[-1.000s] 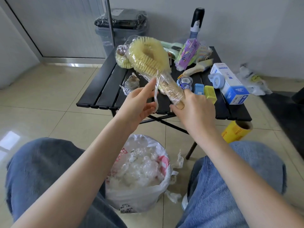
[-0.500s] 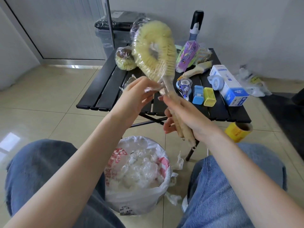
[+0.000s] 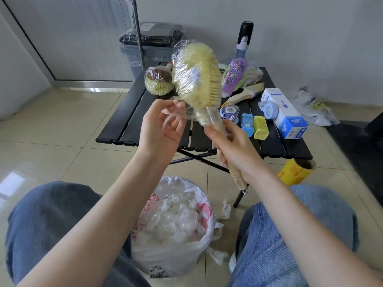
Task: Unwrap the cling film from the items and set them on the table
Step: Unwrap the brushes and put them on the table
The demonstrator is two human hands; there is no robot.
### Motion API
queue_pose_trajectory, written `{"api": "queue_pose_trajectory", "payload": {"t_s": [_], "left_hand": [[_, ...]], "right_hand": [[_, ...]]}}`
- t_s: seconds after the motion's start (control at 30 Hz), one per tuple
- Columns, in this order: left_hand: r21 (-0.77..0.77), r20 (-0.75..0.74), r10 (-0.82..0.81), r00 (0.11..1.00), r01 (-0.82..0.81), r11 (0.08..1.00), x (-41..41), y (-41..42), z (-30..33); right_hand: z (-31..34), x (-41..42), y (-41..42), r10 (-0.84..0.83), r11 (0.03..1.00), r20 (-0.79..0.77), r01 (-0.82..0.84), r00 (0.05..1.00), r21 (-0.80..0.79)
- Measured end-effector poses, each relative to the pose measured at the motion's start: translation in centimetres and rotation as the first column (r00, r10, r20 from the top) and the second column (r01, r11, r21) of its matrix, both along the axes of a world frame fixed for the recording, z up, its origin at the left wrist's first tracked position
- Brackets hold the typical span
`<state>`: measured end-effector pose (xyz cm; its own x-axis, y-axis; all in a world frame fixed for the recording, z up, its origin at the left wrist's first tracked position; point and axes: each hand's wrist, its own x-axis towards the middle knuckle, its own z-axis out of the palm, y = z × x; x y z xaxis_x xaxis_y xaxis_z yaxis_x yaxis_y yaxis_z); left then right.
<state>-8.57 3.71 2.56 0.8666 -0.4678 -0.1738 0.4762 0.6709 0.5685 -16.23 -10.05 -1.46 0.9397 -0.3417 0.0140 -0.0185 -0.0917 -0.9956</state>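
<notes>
Two bare forearms are seen reaching forward, no sleeves covering them down to the wrists. The left hand (image 3: 163, 129) and right hand (image 3: 236, 148) are ungloved, and no rings, watch or bracelets can be made out. Both legs are clad in blue denim jeans (image 3: 51, 220), the fabric faded paler over the right knee.

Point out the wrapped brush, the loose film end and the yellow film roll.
brush (image 3: 196, 73), head view: on the film-covered bristle head.
loose film end (image 3: 176, 109), head view: on the strip by the left hand's fingertips.
yellow film roll (image 3: 296, 170), head view: on its printed side.
</notes>
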Motion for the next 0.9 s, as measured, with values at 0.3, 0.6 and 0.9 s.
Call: {"api": "queue_pose_trajectory", "payload": {"t_s": [0.3,0.6,0.9], "left_hand": [[0.340,-0.027,-0.264,0.964,0.257,0.905,1.8,0.1,1.3],[0.310,0.353,0.078,0.932,-0.196,0.930,0.9,-0.4,1.1],[0.367,0.078,-0.340,0.937,0.290,0.884,1.0,0.5,2.5]], "right_hand": [[0.0,-1.0,-0.3,-0.030,0.999,0.056,0.032,0.998,-0.034],[0.2,-1.2,0.1,-0.015,1.000,0.056,0.015,0.998,-0.007],[1.0,-1.0,0.1,-0.001,1.000,0.073,0.000,0.997,0.015]]}}
